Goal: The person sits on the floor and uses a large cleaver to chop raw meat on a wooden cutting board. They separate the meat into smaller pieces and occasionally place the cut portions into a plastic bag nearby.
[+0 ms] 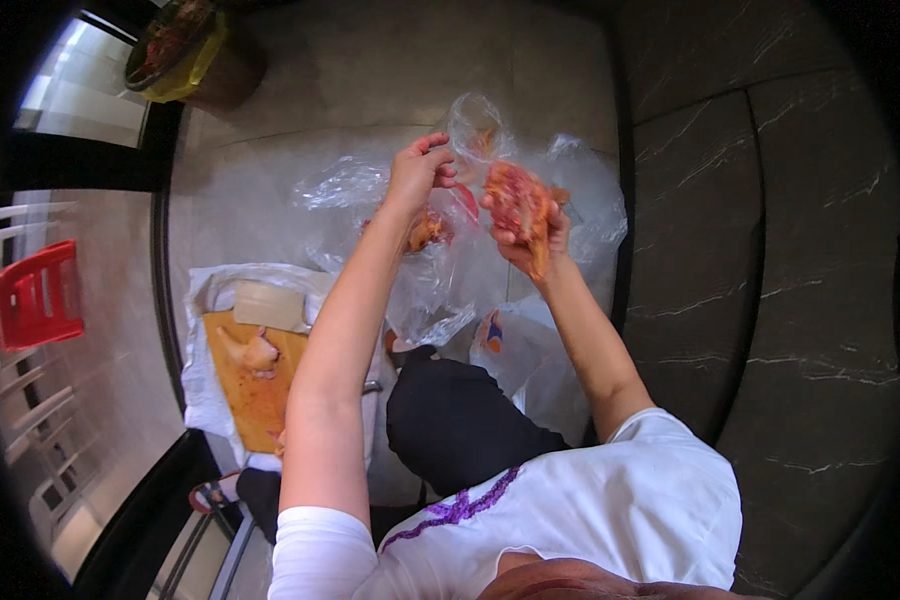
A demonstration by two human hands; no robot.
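Note:
A piece of raw chicken (521, 206), reddish with yellow skin, is gripped in my right hand (559, 232), its narrow end hanging towards my wrist. My left hand (420, 174) is raised to the left of it, fingers bent and apart, with nothing visible in them. Close to those fingertips is a clear plastic bag (482, 127); whether they touch cannot be told. Below, more raw chicken (426, 231) lies in crumpled clear plastic (439, 281), partly behind my left forearm. On a wooden cutting board (244, 405) rests a pale chicken leg (253, 351).
A flat, pale rectangular object (268, 306) lies at the board's far end, over white sheeting (202, 360). A printed white plastic bag (529, 349) is by my knee. A yellow-lined bin (195, 71) stands far left. Dark marbled panels (690, 225) bound the right.

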